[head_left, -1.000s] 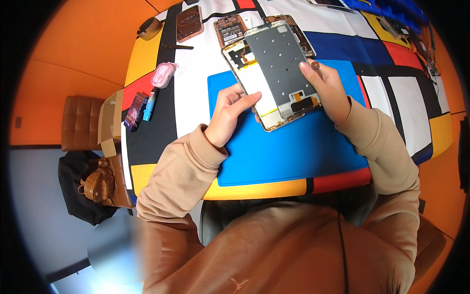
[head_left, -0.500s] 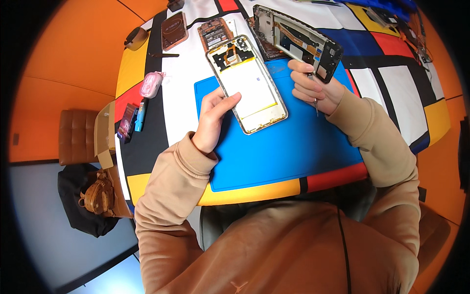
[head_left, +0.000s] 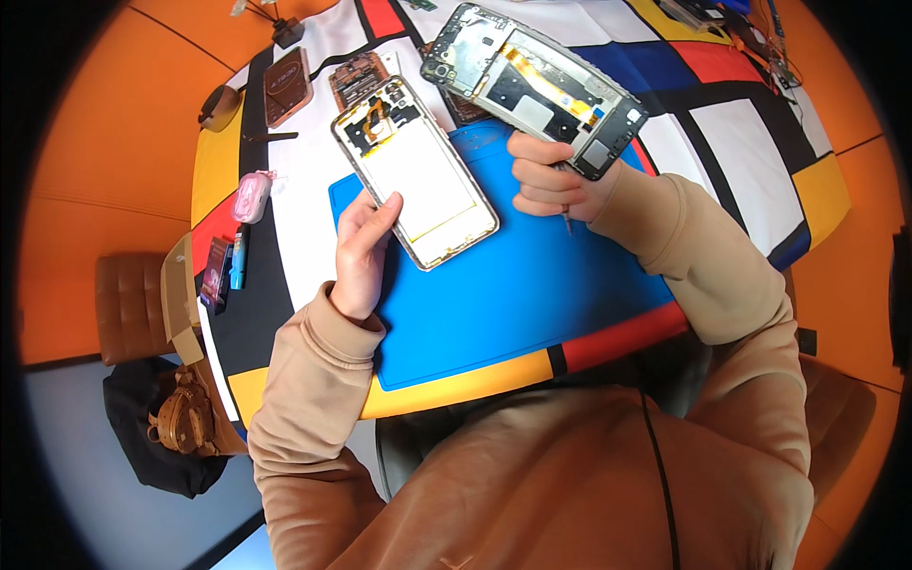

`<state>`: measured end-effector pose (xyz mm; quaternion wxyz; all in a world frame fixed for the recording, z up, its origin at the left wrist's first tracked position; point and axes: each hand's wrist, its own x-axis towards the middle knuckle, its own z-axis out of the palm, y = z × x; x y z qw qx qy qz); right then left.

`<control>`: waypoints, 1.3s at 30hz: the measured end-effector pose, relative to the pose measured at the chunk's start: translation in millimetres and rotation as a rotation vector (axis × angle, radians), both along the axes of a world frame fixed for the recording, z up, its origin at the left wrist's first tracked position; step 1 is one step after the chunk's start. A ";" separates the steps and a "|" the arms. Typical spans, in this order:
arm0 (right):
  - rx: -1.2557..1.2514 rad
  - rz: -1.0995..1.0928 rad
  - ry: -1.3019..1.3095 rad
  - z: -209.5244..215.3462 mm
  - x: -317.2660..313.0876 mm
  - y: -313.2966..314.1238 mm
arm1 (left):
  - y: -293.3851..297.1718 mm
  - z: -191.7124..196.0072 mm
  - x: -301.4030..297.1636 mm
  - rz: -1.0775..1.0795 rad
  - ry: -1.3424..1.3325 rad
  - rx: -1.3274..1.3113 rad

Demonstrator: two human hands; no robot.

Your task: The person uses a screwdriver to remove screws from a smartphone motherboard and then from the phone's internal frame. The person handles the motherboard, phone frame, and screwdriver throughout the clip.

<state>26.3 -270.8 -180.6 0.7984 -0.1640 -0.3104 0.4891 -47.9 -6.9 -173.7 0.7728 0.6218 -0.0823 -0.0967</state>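
My left hand [head_left: 363, 249] rests on the left edge of an opened phone body [head_left: 414, 184] with a pale inner plate, lying on the blue work mat [head_left: 518, 285]. My right hand [head_left: 551, 180] holds a dark inner frame with circuit parts and an orange ribbon cable [head_left: 534, 85], lifted and tilted above the mat's far edge. A thin metal tool sticks out below the right hand's fingers.
The round table [head_left: 760, 161] has a cloth of white, red, blue, yellow and black blocks. A brown phone back [head_left: 285, 85], another opened part [head_left: 359, 78], a pink case [head_left: 253, 197] and small tools lie at the left. A dark bag [head_left: 161, 427] sits on the floor.
The dark inner frame has been lifted off the phone body and carried up and right in my right hand. My left hand stays on the phone body.
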 end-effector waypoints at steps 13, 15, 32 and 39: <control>0.011 0.170 -0.038 -10.1 10.3 3.7 | -1.0 2.1 -0.8 0.099 -0.073 0.042; 0.041 0.193 -0.052 -12.5 11.2 4.8 | -1.4 1.8 -0.3 0.127 -0.070 0.048; -0.212 0.205 -0.083 -4.0 -1.1 0.6 | -7.1 9.5 -3.9 0.230 -0.248 0.035; -0.193 0.039 -0.121 4.2 -9.1 3.1 | -11.5 10.3 -5.7 0.291 -0.259 0.017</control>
